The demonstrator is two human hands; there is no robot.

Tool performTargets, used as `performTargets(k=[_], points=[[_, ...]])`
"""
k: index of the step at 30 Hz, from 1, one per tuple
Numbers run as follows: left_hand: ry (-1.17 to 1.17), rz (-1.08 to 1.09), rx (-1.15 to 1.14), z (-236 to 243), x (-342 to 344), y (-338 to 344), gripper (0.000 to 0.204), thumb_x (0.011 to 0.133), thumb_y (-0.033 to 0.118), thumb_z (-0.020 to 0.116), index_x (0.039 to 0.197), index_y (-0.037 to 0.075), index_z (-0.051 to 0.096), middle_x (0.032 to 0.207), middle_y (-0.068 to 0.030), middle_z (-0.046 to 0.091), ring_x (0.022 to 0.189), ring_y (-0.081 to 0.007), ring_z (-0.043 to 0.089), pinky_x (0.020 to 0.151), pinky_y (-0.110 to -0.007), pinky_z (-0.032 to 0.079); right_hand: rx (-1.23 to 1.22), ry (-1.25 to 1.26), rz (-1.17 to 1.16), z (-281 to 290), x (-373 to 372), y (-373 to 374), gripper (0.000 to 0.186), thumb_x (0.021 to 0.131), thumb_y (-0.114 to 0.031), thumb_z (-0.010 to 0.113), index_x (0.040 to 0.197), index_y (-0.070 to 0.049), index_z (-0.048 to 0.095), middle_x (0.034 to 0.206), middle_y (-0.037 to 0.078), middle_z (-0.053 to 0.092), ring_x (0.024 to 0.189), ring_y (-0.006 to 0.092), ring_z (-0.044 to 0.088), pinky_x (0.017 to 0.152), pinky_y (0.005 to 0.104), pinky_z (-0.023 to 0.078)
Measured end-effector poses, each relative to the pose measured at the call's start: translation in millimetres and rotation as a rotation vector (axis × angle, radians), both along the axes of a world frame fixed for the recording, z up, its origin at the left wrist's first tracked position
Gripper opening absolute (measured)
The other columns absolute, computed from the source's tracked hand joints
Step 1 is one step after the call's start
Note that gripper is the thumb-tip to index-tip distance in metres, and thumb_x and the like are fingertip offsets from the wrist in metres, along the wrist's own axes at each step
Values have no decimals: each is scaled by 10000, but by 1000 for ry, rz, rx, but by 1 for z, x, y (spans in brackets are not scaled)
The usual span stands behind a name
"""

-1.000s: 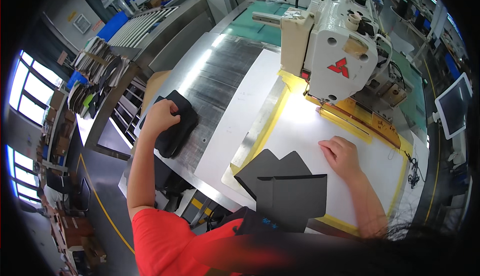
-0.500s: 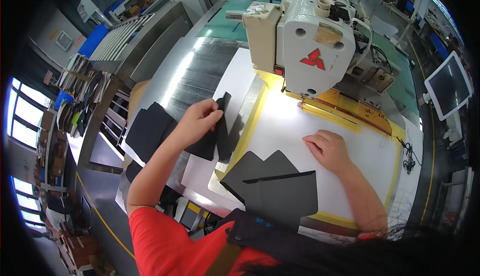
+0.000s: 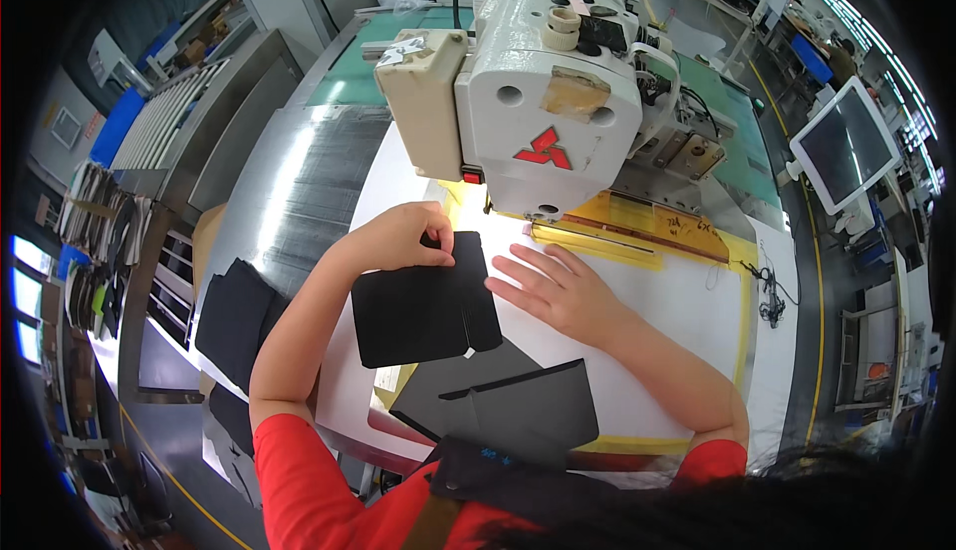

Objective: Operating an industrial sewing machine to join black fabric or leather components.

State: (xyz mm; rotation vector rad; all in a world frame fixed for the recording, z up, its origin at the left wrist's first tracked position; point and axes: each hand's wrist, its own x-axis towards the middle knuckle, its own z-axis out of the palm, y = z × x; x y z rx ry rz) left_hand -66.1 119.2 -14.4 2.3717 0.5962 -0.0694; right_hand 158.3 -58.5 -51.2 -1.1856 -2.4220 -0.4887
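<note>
Left hand point(image 3: 403, 236) pinches the top edge of a black fabric piece point(image 3: 423, 301) on the white sewing table point(image 3: 677, 301). Right hand point(image 3: 553, 286) lies flat, fingers spread, touching that piece's right edge, below the sewing machine point(image 3: 528, 82).

We had the fabric piece point(image 3: 423, 303) under our left hand point(image 3: 403, 236), its right edge beside our right hand point(image 3: 558, 291). Behind both hands stood the sewing machine point(image 3: 528, 92). Nearer us than the hands lay more cut pieces point(image 3: 508, 401). A stack of pieces point(image 3: 234, 316) sat left of our left hand.
</note>
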Motion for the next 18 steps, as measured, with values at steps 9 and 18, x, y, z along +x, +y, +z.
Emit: performTargets(k=[9, 18], points=[[79, 132, -41, -2, 0, -8, 308, 733, 231, 811, 843, 16, 619, 702, -68, 570, 693, -198, 569, 640, -328, 447, 94, -105, 11, -11, -13, 29, 481, 858, -153, 596, 1332, -197, 532, 1452, -26, 459, 1344, 173, 428, 1025, 392, 422], [-191, 366, 192, -26, 15, -3, 250, 742, 214, 788, 773, 19, 636, 755, -100, 641, 733, -257, 611, 671, -361, 474, 71, -63, 165, -22, -15, 37, 229, 803, -112, 612, 1011, -32, 668, 1102, 79, 661, 1086, 227, 602, 928, 352, 488]])
